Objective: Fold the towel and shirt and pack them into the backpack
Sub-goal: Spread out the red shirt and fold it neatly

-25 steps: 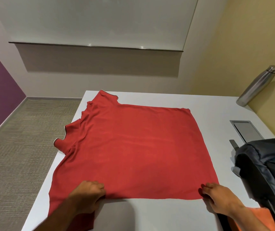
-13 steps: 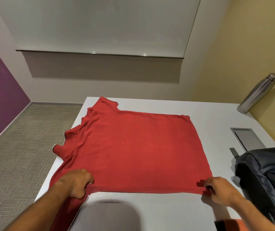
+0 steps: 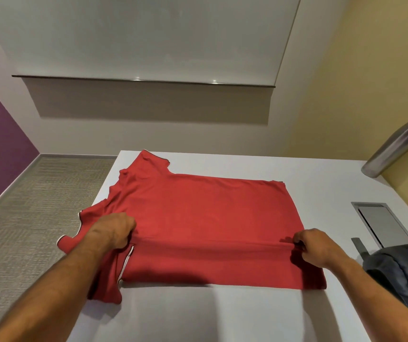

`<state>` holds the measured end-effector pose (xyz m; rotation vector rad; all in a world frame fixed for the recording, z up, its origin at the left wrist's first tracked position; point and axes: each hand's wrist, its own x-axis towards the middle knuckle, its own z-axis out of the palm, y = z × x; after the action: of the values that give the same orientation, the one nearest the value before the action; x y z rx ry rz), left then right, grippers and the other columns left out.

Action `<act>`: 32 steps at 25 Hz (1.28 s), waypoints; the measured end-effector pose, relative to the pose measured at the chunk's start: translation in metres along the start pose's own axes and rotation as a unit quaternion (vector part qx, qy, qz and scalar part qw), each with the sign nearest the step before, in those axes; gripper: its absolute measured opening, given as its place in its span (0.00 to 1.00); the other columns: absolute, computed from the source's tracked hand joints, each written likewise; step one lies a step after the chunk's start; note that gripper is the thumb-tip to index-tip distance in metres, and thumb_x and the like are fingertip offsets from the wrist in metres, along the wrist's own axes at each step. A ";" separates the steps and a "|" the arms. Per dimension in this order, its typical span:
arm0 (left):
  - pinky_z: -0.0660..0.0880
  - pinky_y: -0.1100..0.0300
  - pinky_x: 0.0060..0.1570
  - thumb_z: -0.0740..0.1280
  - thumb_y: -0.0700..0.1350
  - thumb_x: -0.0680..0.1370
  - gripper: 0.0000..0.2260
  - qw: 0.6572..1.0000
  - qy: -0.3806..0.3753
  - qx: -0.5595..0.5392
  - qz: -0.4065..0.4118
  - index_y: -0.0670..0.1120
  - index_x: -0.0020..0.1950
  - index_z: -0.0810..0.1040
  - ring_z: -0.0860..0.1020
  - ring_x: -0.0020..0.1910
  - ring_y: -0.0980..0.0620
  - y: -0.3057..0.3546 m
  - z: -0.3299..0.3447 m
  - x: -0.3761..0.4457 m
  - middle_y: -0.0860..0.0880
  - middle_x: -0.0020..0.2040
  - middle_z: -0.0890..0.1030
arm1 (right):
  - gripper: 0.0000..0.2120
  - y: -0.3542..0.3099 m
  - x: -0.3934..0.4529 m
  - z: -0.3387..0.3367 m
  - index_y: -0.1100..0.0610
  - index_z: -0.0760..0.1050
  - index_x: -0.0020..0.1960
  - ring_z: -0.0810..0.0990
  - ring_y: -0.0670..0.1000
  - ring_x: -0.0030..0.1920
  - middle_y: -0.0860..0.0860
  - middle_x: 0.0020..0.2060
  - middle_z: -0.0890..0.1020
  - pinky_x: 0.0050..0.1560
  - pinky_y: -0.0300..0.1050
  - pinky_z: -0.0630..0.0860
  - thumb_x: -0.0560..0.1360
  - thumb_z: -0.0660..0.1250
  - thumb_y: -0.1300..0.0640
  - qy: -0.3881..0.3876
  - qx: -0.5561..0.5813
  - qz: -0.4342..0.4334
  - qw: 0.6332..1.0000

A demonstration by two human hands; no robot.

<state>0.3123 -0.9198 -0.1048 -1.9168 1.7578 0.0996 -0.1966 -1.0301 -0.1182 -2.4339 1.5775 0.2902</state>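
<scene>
A red shirt (image 3: 205, 211) lies spread on the white table (image 3: 321, 183), its collar and sleeves hanging over the left edge. My left hand (image 3: 112, 233) grips the near edge of the shirt on the left, and my right hand (image 3: 315, 248) pinches the same edge on the right. The gripped edge is lifted and carried over the shirt's body, so a folded band lies in front of my hands. A dark grey backpack (image 3: 405, 275) stands at the table's right edge, partly cut off by the frame. No towel shows in this view.
A steel bottle (image 3: 395, 146) stands at the far right of the table by the yellow wall. A metal cable hatch (image 3: 383, 223) is set into the tabletop behind the backpack. Carpet floor lies past the table's left edge.
Both hands have moved away from me with the shirt's near edge, folding it over the body. The orange cloth seen at the bottom right earlier is out of frame.
</scene>
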 end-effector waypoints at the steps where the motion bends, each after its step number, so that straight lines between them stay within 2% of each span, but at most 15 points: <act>1: 0.76 0.54 0.52 0.64 0.44 0.75 0.15 1.000 -0.002 0.008 -0.001 0.49 0.61 0.77 0.79 0.58 0.44 0.000 -0.002 0.008 0.46 0.60 0.79 | 0.13 0.000 0.007 0.000 0.54 0.82 0.48 0.79 0.54 0.43 0.43 0.33 0.75 0.36 0.37 0.65 0.66 0.64 0.62 -0.003 -0.001 0.004 1.000; 3: 0.76 0.54 0.53 0.64 0.44 0.75 0.14 1.000 -0.002 0.014 -0.003 0.49 0.61 0.77 0.79 0.58 0.44 -0.001 -0.004 0.022 0.46 0.60 0.79 | 0.13 0.001 0.022 0.003 0.54 0.82 0.51 0.81 0.55 0.50 0.48 0.41 0.83 0.36 0.35 0.65 0.69 0.66 0.61 -0.002 0.003 0.006 1.000; 5: 0.76 0.53 0.53 0.63 0.44 0.76 0.13 1.000 -0.002 0.019 -0.003 0.49 0.60 0.77 0.80 0.57 0.44 -0.001 -0.004 0.036 0.46 0.60 0.79 | 0.14 0.002 0.036 0.007 0.54 0.82 0.53 0.82 0.54 0.53 0.50 0.49 0.85 0.37 0.31 0.65 0.70 0.67 0.60 -0.008 0.014 0.012 1.000; 6: 0.76 0.53 0.53 0.63 0.44 0.76 0.13 1.000 -0.002 0.023 -0.003 0.49 0.60 0.77 0.80 0.57 0.44 0.000 -0.003 0.043 0.47 0.60 0.79 | 0.15 0.003 0.041 0.010 0.54 0.82 0.55 0.81 0.54 0.55 0.50 0.52 0.85 0.40 0.33 0.68 0.70 0.67 0.60 -0.013 0.017 0.015 1.000; 8: 0.76 0.53 0.53 0.63 0.44 0.77 0.13 0.999 0.002 0.042 0.006 0.51 0.60 0.77 0.80 0.57 0.45 0.005 -0.001 0.053 0.48 0.60 0.79 | 0.20 0.005 0.048 0.015 0.51 0.81 0.59 0.80 0.53 0.60 0.47 0.58 0.83 0.54 0.39 0.74 0.69 0.65 0.58 -0.024 0.030 0.017 0.999; 10: 0.75 0.54 0.53 0.62 0.46 0.78 0.13 0.998 0.014 0.053 0.012 0.52 0.62 0.77 0.79 0.58 0.46 0.010 0.005 0.060 0.49 0.60 0.79 | 0.25 0.007 0.054 0.022 0.47 0.79 0.63 0.79 0.51 0.63 0.46 0.62 0.81 0.63 0.43 0.74 0.67 0.61 0.56 -0.039 0.038 0.022 0.998; 13: 0.75 0.55 0.50 0.65 0.51 0.78 0.12 0.999 0.049 0.011 0.006 0.52 0.60 0.76 0.80 0.57 0.46 0.015 0.019 0.068 0.51 0.58 0.79 | 0.21 0.001 0.059 0.033 0.47 0.78 0.61 0.80 0.53 0.58 0.48 0.58 0.83 0.57 0.46 0.77 0.70 0.61 0.55 -0.032 0.012 0.044 0.998; 16: 0.74 0.55 0.50 0.68 0.56 0.76 0.15 0.995 0.074 -0.066 -0.009 0.51 0.59 0.75 0.78 0.58 0.47 0.014 0.032 0.070 0.51 0.57 0.79 | 0.13 -0.009 0.062 0.044 0.51 0.76 0.57 0.79 0.55 0.53 0.50 0.52 0.82 0.48 0.47 0.76 0.73 0.62 0.53 0.010 -0.092 0.044 0.995; 19: 0.75 0.53 0.49 0.69 0.60 0.75 0.18 0.972 0.165 -0.164 -0.012 0.48 0.57 0.77 0.77 0.57 0.45 0.003 0.043 0.061 0.49 0.54 0.80 | 0.16 -0.020 0.067 0.047 0.52 0.77 0.57 0.78 0.57 0.51 0.50 0.50 0.82 0.46 0.49 0.75 0.69 0.66 0.54 0.060 -0.141 0.053 0.987; 21: 0.76 0.51 0.47 0.69 0.61 0.75 0.17 0.949 0.217 -0.229 -0.021 0.47 0.52 0.78 0.78 0.53 0.43 -0.012 0.051 0.053 0.47 0.50 0.81 | 0.16 -0.042 0.072 0.047 0.55 0.80 0.53 0.78 0.60 0.48 0.52 0.47 0.83 0.44 0.51 0.77 0.66 0.68 0.55 0.092 -0.088 0.043 0.991; 25: 0.75 0.51 0.47 0.65 0.61 0.76 0.17 0.926 0.246 -0.285 -0.020 0.48 0.49 0.79 0.79 0.49 0.44 -0.039 0.071 0.031 0.48 0.47 0.82 | 0.12 -0.130 0.084 0.050 0.56 0.80 0.48 0.80 0.62 0.46 0.55 0.43 0.83 0.43 0.51 0.77 0.65 0.69 0.59 0.127 0.121 -0.023 0.984; 28: 0.73 0.55 0.42 0.60 0.64 0.74 0.21 0.904 0.308 -0.296 0.025 0.47 0.45 0.81 0.79 0.42 0.46 -0.045 0.088 0.005 0.49 0.41 0.82 | 0.08 -0.208 0.095 0.056 0.55 0.82 0.46 0.82 0.56 0.43 0.52 0.42 0.85 0.46 0.46 0.76 0.68 0.68 0.61 0.117 0.256 -0.057 0.958; 32: 0.73 0.57 0.42 0.59 0.68 0.77 0.24 0.886 0.307 -0.342 0.057 0.49 0.44 0.79 0.78 0.40 0.50 -0.050 0.117 -0.030 0.52 0.39 0.79 | 0.04 -0.296 0.106 0.070 0.54 0.81 0.42 0.80 0.47 0.35 0.49 0.38 0.85 0.43 0.41 0.75 0.68 0.71 0.61 0.083 0.369 -0.082 0.922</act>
<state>0.3891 -0.8424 -0.1764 -2.5297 2.5002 0.1900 0.1136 -0.9847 -0.1910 -1.9856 1.2128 -0.4753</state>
